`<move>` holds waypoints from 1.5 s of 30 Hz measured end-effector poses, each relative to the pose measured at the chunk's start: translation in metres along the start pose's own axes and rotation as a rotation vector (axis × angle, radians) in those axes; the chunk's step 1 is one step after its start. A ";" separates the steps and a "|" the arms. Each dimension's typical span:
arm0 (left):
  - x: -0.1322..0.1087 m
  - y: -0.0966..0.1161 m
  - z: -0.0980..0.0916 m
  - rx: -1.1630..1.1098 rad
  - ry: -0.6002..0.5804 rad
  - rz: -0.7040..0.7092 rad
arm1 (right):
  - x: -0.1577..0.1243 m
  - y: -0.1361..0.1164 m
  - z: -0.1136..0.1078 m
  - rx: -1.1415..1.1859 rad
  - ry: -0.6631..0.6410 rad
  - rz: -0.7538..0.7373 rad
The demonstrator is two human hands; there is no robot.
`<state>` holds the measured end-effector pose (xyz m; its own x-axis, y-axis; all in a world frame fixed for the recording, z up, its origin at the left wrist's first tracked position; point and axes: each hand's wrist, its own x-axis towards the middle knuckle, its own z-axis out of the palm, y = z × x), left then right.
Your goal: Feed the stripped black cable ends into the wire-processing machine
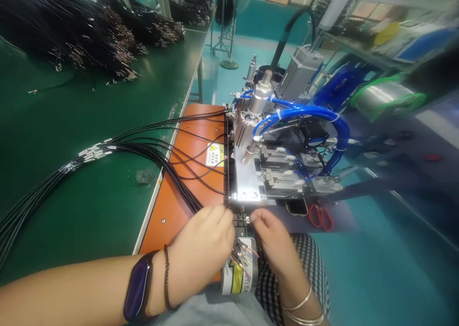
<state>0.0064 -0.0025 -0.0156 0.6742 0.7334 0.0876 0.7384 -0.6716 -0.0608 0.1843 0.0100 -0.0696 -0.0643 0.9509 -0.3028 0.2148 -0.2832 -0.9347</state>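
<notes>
Head view | thin black cables (181, 159): light, limp, slippery; best held near the metal-tipped ends | across orange mat (165, 221), desk (71, 120) right edge, into pneumatic press (251, 173) | left hand (202, 242) fingers closed on cables; right hand (272, 237) fingers curled, grip unclear

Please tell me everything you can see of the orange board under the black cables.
The orange board is a flat, smooth, plastic-looking plate lying at the edge of the green workbench, against the metal machine. A white-and-yellow warning label sits near the machine side, and a small screw shows near the front. Many black cables lie across it. The left hand is above its near part; contact cannot be told.
</notes>
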 end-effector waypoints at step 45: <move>0.004 -0.020 0.009 -0.145 0.236 -0.066 | -0.004 -0.005 0.003 -0.254 0.116 -0.721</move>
<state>-0.0058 0.0145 -0.0230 0.5900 0.7427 0.3168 0.7595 -0.6436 0.0943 0.1803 0.0070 -0.0648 -0.1742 0.9002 0.3991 0.3766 0.4354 -0.8177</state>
